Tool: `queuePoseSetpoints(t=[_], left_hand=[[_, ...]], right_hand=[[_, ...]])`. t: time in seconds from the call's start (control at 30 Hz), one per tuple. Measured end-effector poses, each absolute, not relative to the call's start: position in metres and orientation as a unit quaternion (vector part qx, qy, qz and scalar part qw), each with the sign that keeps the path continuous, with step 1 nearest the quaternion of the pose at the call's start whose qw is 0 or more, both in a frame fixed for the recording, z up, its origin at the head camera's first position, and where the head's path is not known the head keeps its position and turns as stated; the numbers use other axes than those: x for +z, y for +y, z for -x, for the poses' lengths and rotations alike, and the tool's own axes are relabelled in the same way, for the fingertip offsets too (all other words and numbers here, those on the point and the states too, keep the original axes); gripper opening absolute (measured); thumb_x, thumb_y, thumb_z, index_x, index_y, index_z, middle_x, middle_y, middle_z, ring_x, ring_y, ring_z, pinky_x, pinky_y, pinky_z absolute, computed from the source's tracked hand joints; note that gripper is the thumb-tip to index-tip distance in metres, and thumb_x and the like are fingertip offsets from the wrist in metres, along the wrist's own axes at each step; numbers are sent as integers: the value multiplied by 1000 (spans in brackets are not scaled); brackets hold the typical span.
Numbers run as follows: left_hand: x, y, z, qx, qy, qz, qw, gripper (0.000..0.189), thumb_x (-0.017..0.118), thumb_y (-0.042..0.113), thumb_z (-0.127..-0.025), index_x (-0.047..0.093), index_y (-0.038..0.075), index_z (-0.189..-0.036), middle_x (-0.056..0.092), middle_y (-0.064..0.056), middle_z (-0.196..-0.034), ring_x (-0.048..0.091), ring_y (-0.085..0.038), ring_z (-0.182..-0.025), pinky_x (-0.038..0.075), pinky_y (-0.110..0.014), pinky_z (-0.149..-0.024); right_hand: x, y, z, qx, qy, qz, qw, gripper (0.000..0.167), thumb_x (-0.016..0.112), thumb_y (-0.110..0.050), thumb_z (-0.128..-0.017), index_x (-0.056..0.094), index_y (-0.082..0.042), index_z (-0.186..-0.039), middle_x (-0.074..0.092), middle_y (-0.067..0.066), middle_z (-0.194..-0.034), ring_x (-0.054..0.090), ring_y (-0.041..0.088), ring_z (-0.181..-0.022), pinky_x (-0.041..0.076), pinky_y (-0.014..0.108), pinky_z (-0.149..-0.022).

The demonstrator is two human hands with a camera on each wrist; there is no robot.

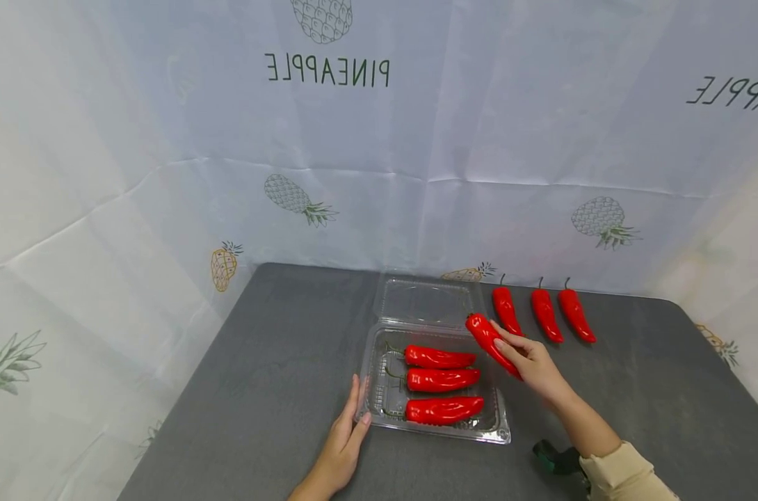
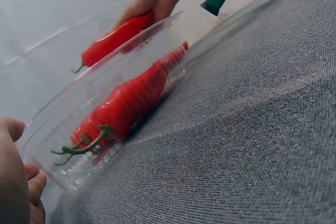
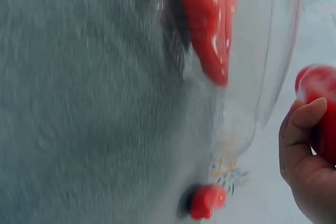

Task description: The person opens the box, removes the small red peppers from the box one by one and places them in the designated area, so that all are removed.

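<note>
A long red chili pepper [image 1: 487,339] is gripped between the thumb and fingers of my right hand [image 1: 537,367], held up over the right side of a clear plastic clamshell box [image 1: 503,426]. Inside the box three red peppers lie in a row, their green stems to the left: a back one [image 1: 440,358], a middle one [image 1: 443,380] and a front one [image 1: 444,410]. My left hand [image 1: 341,445] rests against the box's left wall, thumb and fingers at its rim. The left wrist view shows the held pepper [image 2: 113,40] above the box's rim.
Three more red peppers, a left one [image 1: 506,310], a middle one [image 1: 546,315] and a right one [image 1: 576,314], lie at the table's back right. The box's clear lid [image 1: 425,300] is folded back. Behind the grey table [image 1: 260,376] hangs a pineapple-print curtain [image 1: 379,223].
</note>
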State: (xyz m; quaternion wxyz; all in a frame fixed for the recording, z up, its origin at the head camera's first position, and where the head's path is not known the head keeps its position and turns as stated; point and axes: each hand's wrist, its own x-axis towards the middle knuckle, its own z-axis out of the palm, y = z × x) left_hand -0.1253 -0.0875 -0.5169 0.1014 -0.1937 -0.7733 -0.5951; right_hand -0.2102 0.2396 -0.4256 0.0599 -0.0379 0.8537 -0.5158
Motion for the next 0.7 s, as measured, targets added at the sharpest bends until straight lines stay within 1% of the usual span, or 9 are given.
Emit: queuePoseSetpoints(t=[0.07, 0.13, 0.17, 0.23, 0.3, 0.37, 0.43, 0.57, 0.7], left_hand=[[-517, -88, 125, -595, -773, 194, 102, 61, 43, 3, -96, 11, -3, -148, 34, -23, -146, 18, 3, -138, 11, -3, -106], [-517, -88, 125, -594, -774, 193, 102, 61, 43, 3, -96, 11, -3, -148, 34, -23, -146, 19, 3, -138, 11, -2, -106], [-517, -88, 125, -594, -775, 192, 100, 61, 43, 3, -96, 11, -3, -148, 34, -23, -146, 19, 3, -137, 11, -2, -106], [-516, -88, 125, -595, -775, 189, 98, 61, 43, 4, -96, 11, -3, -148, 34, -23, -146, 19, 3, -137, 11, -2, -106], [-516, -88, 126, -595, -776, 188, 97, 61, 43, 4, -96, 11, -3, -148, 34, -23, -146, 19, 2, -137, 11, -3, -106], [-516, -88, 126, -596, -775, 189, 96, 61, 43, 4, -96, 12, -4, -147, 33, -23, -146, 19, 2, -137, 11, -3, -106], [-516, -88, 126, -596, -775, 189, 97, 61, 43, 3, -96, 12, -4, -147, 33, -24, -146, 19, 2, -137, 11, -3, -106], [-515, -88, 126, -594, -776, 187, 97, 61, 44, 3, -96, 12, -3, -147, 34, -23, -146, 19, 2, -137, 11, -3, -106], [-516, -88, 126, -594, -778, 183, 94, 61, 44, 4, -96, 12, -2, -148, 34, -22, -146, 19, 2, -137, 10, -3, -106]], right_hand=[[-425, 246, 213, -517, 854, 20, 51, 55, 49, -35, -96, 36, -10, -143, 39, 24, -143, 40, 30, -110, 49, 22, -68], [-425, 253, 217, -516, 855, 4, 43, 56, 48, -37, -96, 34, -11, -143, 37, 24, -144, 43, 27, -109, 51, 22, -71], [-426, 256, 219, -517, 855, -4, 42, 57, 48, -38, -96, 32, -12, -144, 36, 24, -144, 44, 24, -106, 52, 22, -71], [-427, 264, 222, -539, 840, -19, 49, 60, 47, -40, -96, 29, -12, -145, 33, 22, -145, 52, 17, -99, 52, 22, -75], [-428, 272, 226, -574, 816, -31, 60, 63, 47, -41, -95, 25, -11, -146, 26, 22, -149, 57, 7, -92, 51, 17, -78], [-430, 280, 229, -607, 790, -44, 71, 66, 47, -42, -95, 21, -11, -147, 19, 22, -151, 58, -2, -89, 50, 14, -81], [-432, 288, 233, -636, 766, -54, 75, 69, 48, -42, -94, 18, -10, -147, 11, 23, -154, 57, -6, -89, 49, 14, -83], [-435, 300, 240, -651, 754, -65, 61, 70, 49, -41, -93, 16, -9, -147, 5, 22, -155, 57, -9, -87, 50, 14, -84], [-436, 312, 244, -645, 759, -74, 40, 70, 50, -40, -93, 17, -9, -146, 2, 25, -154, 61, -7, -81, 49, 10, -77]])
